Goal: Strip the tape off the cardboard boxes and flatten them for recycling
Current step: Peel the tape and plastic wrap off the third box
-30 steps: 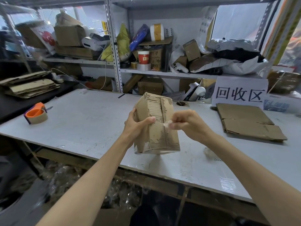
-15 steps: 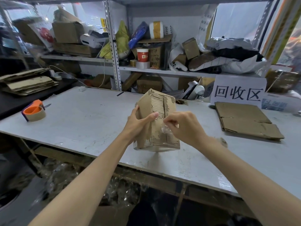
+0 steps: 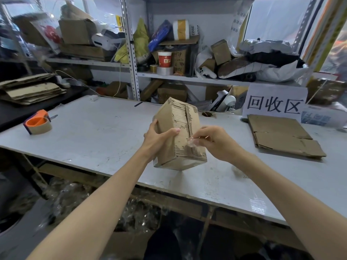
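Note:
A small brown cardboard box (image 3: 180, 121) stands tilted on end above the white table (image 3: 90, 136), its facing side scuffed where the surface is torn in stripes. My left hand (image 3: 159, 137) grips its left side, thumb across the front. My right hand (image 3: 212, 141) pinches a strip of clear tape (image 3: 191, 144) at the box's middle seam, low on the front. The box's back side is hidden.
Flattened cardboard (image 3: 281, 136) lies at the right under a white sign (image 3: 274, 102). An orange tape dispenser (image 3: 38, 124) sits at the left. More flat cardboard (image 3: 32, 91) is stacked on a dark surface far left. Cluttered metal shelves (image 3: 131, 53) stand behind the table.
The box has stayed in my left hand. My right hand first moved in and down to the seam, then shifted slightly right with clear tape between its fingers.

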`<state>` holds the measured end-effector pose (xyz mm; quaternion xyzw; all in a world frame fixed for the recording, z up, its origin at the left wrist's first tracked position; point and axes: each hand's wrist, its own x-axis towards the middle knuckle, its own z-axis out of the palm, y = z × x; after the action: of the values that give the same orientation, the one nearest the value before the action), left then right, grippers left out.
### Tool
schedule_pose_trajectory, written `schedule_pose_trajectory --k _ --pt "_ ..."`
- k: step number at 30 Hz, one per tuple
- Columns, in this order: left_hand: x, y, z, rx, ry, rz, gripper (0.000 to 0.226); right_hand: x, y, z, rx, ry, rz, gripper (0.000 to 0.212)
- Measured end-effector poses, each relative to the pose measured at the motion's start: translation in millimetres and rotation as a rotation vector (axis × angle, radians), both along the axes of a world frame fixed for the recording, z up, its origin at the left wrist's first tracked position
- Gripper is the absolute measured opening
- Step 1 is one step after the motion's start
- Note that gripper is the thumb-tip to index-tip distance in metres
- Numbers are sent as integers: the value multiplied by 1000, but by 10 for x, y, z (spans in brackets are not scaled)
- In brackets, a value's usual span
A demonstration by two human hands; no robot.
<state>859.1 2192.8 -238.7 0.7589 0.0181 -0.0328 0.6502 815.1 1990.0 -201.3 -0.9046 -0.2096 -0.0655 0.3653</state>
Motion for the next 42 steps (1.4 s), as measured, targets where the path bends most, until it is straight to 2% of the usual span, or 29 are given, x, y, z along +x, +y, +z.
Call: schedule_pose_trajectory --k 2,4,5,6,9,12,15,17,21,25,28,30,32,35,36,38,42 --pt "2 -11 -3 17 -9 -17 132 -5 -51 40 68 104 85 17" --pt "1 -23 15 36 -23 -47 131 1 -101 87 188 179 99 43" --pt "-1 -31 32 50 -26 -66 132 15 -118 92 235 147 56 54" --pt "-5 -38 52 66 -23 -82 132 30 -121 80 233 54 -22 56" --pt "-21 -65 89 99 -21 -100 134 24 -59 -18 39 -293 -245 21" --pt "-44 -76 97 114 -23 -96 136 -21 -39 -112 84 -344 -204 6" --pt "-54 -64 100 98 -7 -85 140 -54 -96 -115 115 -209 -93 22" --pt "-68 -71 113 109 -5 -109 142 -62 -82 -142 74 -194 -98 30" --pt "-85 -79 110 112 -14 -71 140 -68 -63 -162 10 -237 -121 23" --pt "-72 -14 62 31 42 62 139 -91 -102 -101 -45 -77 -11 6" --pt "-83 -75 69 44 13 25 136 -76 -103 -10 -209 46 76 19" --pt "-98 -147 81 67 -7 14 133 -77 -96 14 -230 127 89 17" --pt "-103 -159 95 87 16 69 131 -81 -113 -23 -139 81 20 11" --pt "-79 -112 75 120 64 115 128 -167 -82 -64 -70 -93 -41 46" --pt "-81 -115 67 133 62 123 127 -204 -37 -72 -22 -128 -23 48" --pt "-89 -160 71 176 38 166 125 -260 79 -106 40 -171 -60 36" --pt "-85 -197 96 245 13 265 126 -254 239 -199 22 -187 -201 14"
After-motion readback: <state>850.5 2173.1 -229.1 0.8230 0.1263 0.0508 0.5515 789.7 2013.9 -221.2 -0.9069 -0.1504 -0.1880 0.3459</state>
